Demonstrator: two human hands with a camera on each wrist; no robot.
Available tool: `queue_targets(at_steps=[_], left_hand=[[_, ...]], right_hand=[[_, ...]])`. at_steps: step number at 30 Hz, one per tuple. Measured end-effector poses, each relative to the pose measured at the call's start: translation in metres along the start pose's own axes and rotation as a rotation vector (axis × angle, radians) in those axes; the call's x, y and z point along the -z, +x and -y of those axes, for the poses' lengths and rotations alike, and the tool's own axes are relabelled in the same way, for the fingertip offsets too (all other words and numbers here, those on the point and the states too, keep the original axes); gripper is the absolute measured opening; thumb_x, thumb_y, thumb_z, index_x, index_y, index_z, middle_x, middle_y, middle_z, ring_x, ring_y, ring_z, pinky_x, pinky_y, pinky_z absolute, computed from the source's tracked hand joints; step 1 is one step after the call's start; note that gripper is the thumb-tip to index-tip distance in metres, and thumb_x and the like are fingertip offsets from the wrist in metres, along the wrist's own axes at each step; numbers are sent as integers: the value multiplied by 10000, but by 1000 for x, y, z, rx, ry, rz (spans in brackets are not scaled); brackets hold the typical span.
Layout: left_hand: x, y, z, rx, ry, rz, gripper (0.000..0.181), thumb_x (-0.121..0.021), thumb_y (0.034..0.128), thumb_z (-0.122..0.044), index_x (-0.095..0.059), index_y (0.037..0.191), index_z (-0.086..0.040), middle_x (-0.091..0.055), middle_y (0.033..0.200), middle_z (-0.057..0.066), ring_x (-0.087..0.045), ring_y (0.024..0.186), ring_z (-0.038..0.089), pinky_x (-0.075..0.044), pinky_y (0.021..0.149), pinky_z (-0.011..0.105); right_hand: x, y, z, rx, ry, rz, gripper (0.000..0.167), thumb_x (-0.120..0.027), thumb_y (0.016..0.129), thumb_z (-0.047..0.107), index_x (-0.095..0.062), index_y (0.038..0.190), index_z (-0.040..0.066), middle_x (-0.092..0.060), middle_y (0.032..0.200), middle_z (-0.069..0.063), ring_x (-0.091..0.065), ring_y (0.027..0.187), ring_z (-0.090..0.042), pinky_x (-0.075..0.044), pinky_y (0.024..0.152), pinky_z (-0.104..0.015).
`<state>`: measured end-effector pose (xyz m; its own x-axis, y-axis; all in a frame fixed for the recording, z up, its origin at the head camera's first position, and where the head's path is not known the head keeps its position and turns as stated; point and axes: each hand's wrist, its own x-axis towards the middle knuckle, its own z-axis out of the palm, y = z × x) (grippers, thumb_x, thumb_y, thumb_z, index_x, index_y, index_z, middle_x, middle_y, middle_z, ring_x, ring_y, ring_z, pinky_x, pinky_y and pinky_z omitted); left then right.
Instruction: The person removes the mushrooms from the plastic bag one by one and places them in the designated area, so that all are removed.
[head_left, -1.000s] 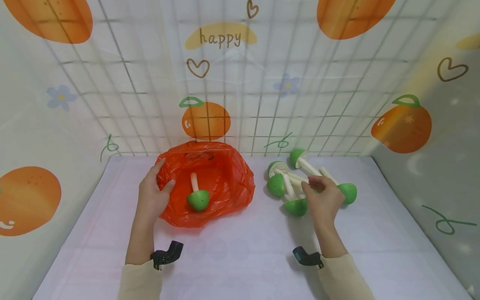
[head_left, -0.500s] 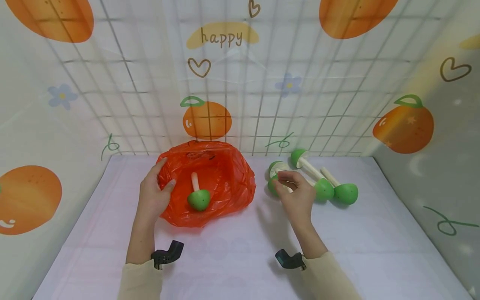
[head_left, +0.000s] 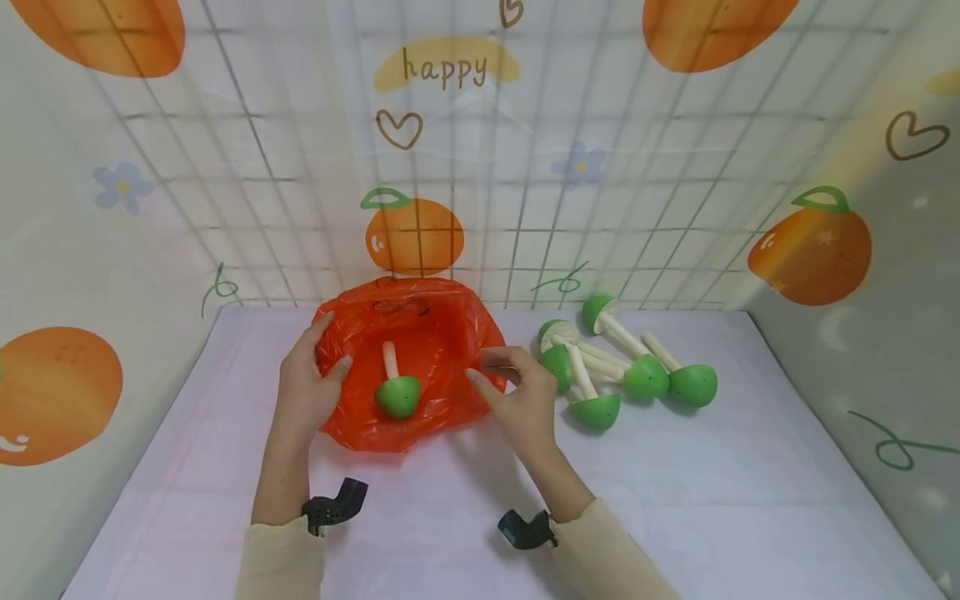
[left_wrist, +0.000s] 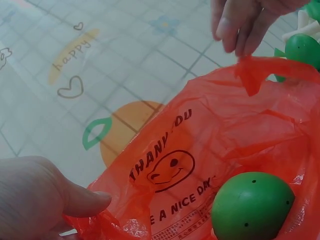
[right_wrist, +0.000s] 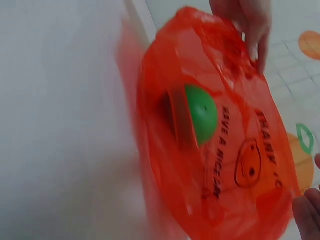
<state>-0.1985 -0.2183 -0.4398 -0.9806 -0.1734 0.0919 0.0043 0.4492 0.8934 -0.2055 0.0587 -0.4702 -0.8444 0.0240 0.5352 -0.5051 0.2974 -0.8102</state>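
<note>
A red plastic bag [head_left: 450, 408] lies with its mouth spread toward me in the head view. Inside it is a toy mushroom [head_left: 397, 397] with a green cap and pale stem. My left hand [head_left: 309, 383] grips the bag's left rim, thumb on the inner side. At the right rim is my right hand [head_left: 528, 400], thumb and fingers bent but apart, with no mushroom in it. Its fingertips [left_wrist: 242, 47] come right up to the bag's edge in the left wrist view; whether they touch it is hard to tell.
Several more green-capped mushrooms [head_left: 595, 412] lie in a loose pile on the white table [head_left: 420, 533], right of the bag. A grid [head_left: 517, 242] behind a printed curtain closes off the back, and curtain walls stand at both sides.
My right hand has moved left from over the mushroom pile to the bag's right rim, leaving the pile uncovered. The left hand and the mushroom in the bag have stayed put.
</note>
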Motion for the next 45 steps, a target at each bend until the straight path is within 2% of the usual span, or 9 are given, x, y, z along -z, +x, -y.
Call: queue_targets(at_steps=[8,14,17,27,34,45], left_hand=[[1,1,-1,9,-6,4,724,-626,1028,-11,-319,1665,-163,-392,1646,141,-407,1471,382,-449,1128,581],[0,2,1,1,-7,2,726,-632,1025,-11,-321,1664,-158,-400,1640,143,-412,1465,381,-452,1126,580],[0,2,1,1,-6,2,726,-634,1024,-12,-321,1664,-157,-405,1636,145,-416,1462,383,-454,1125,580],[0,3,2,-11,-5,-1,726,-644,1019,-13,-333,1659,-158,-412,1632,142,-427,1455,378,-451,1127,579],[1,3,3,-8,3,-7,726,-648,1017,-18,-336,1658,-154,-410,1634,146,-421,1462,379,-452,1125,581],[1,3,2,-6,-1,-16,714,-642,1019,-17,-343,1654,-146,-421,1625,151,-431,1452,382,-458,1121,582]], right_hand=[[-31,-7,7,21,-32,72,307,-880,845,51,-748,1120,10,-767,1050,-111,-754,965,-259,-630,889,-416],[-52,-11,5,-56,-44,196,394,-884,850,88,-721,1200,9,-743,1146,-148,-733,1054,-297,-616,925,-469],[-60,-14,1,-86,-62,231,405,-881,858,104,-717,1217,15,-737,1155,-148,-722,1065,-300,-615,924,-488],[-76,-21,-11,-161,-111,278,456,-885,856,113,-699,1262,16,-725,1201,-128,-706,1132,-311,-597,970,-465],[-83,-23,-19,-159,-159,282,482,-903,838,127,-692,1257,17,-715,1206,-133,-702,1128,-327,-593,979,-453],[-89,-22,-22,-258,-188,318,573,-923,821,172,-665,1312,28,-696,1226,-94,-659,1147,-297,-575,1007,-436]])
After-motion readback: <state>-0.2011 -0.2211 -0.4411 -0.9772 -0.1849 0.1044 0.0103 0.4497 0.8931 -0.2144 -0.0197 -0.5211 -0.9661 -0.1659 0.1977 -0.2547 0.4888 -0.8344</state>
